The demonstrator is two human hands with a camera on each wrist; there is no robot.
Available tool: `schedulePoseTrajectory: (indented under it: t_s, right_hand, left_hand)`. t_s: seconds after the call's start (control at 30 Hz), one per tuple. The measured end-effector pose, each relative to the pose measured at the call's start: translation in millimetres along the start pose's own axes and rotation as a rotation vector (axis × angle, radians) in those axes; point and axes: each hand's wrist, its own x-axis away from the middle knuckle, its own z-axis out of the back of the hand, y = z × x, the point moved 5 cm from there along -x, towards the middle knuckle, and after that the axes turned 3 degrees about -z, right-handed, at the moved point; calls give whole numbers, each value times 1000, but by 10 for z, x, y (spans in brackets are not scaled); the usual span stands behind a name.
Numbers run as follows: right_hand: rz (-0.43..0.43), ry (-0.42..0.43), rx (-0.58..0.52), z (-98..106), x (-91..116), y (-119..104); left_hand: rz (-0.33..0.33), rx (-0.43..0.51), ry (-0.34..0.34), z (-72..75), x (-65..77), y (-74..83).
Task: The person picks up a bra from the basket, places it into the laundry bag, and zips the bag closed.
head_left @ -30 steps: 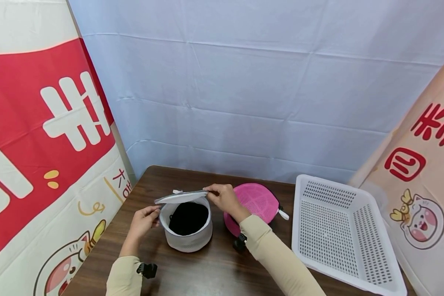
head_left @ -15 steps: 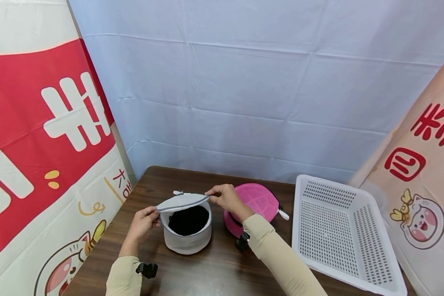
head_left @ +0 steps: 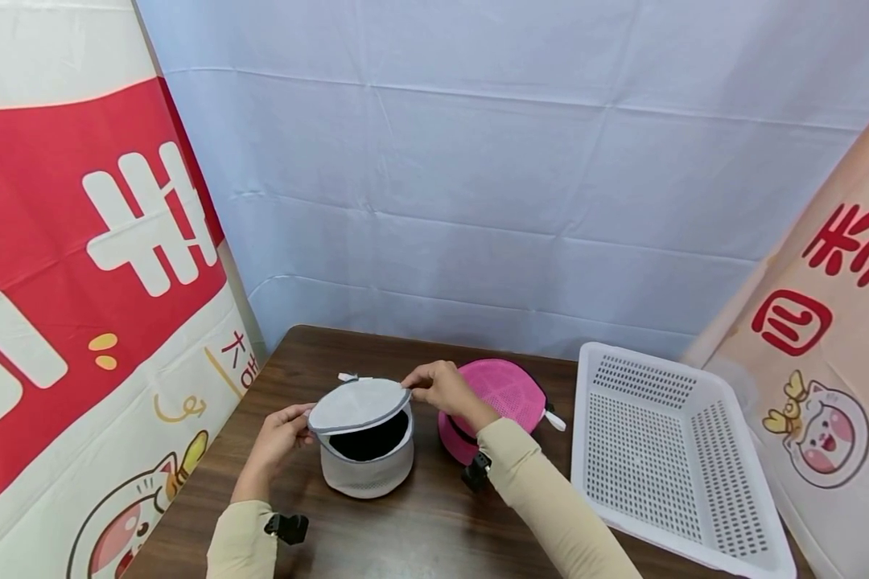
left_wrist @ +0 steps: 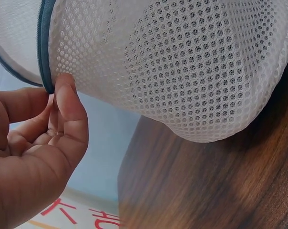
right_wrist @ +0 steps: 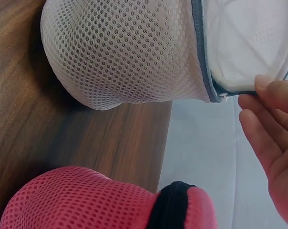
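Observation:
A round white mesh laundry bag (head_left: 368, 474) with a grey-blue zipper edge stands on the table. Its lid flap (head_left: 358, 402) tilts over the opening, covering the back part, and something black (head_left: 371, 442) shows inside under it. My left hand (head_left: 278, 438) pinches the bag's zipper edge on the left; the left wrist view shows thumb and fingertips on the dark zipper band (left_wrist: 46, 47). With thumb and forefinger, my right hand (head_left: 445, 392) pinches the lid's edge at the right, close to the zipper's end (right_wrist: 223, 97).
Right of the white bag lies a pink mesh bag (head_left: 503, 394) with a black band and a white tag. Farther right sits a white perforated plastic basket (head_left: 582, 434). A pale cloth (head_left: 434, 161) hangs behind the brown wooden table (head_left: 434, 523).
The lid flap has come down and forward over the opening, hiding more of the black contents. Both hands stay at its edges, nearly in place.

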Motion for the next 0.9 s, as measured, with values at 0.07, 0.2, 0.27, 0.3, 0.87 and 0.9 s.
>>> schedulePoseTrajectory:
  t_s: [0.07, 0.2, 0.27, 0.3, 0.87, 0.9]
  right_hand:
    - [6, -18, 5, -5, 8, -8]
    - [31, -45, 17, -20, 23, -21]
    - [41, -50, 23, -26, 29, -29]
    - [44, -50, 30, -29, 31, -31]
    - [-1, -122, 87, -79, 64, 6]
    - [-3, -128, 85, -80, 68, 7]
  left_hand:
    - [7, 11, -3, 3, -1, -8]
    - [11, 34, 1, 1, 5, -16]
    - [15, 45, 10, 2, 7, -19]
    - [16, 51, 15, 2, 9, -19]
    - [3, -22, 46, 13, 41, 15]
    - [3, -28, 51, 13, 44, 16]
